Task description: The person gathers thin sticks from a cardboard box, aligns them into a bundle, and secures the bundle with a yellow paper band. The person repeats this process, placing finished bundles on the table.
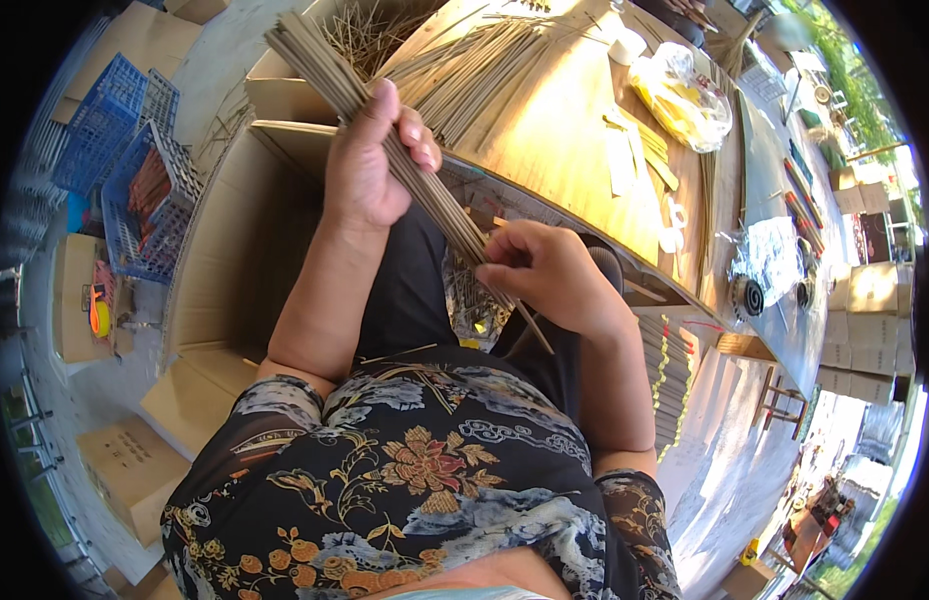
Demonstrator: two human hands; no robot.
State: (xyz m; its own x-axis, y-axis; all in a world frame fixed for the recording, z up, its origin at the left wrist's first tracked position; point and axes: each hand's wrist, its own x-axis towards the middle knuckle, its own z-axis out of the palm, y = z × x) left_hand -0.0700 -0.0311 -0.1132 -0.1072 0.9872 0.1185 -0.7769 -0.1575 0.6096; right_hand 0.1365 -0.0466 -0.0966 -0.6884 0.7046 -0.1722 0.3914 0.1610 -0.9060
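A bundle of thin grey-brown sticks (424, 185) slants across my lap, its upper end tilted to the far left. My left hand (369, 165) is wrapped round the bundle above its middle, thumb lying along the top. At the lower end, my right hand (549, 275) has its thumb and bent forefinger closed on the sticks. One stick (534, 328) sticks out past the others below my right hand. More loose sticks (489, 80) lie fanned out on the wooden table (544, 150) just beyond my hands.
An open cardboard box (219, 250) stands to my left, with blue plastic crates (124, 200) past it. On the table are a clear plastic bag (679, 95) with yellow contents, yellow strips (646, 145) and white scissors (672, 225). A dark coil (746, 297) sits farther right.
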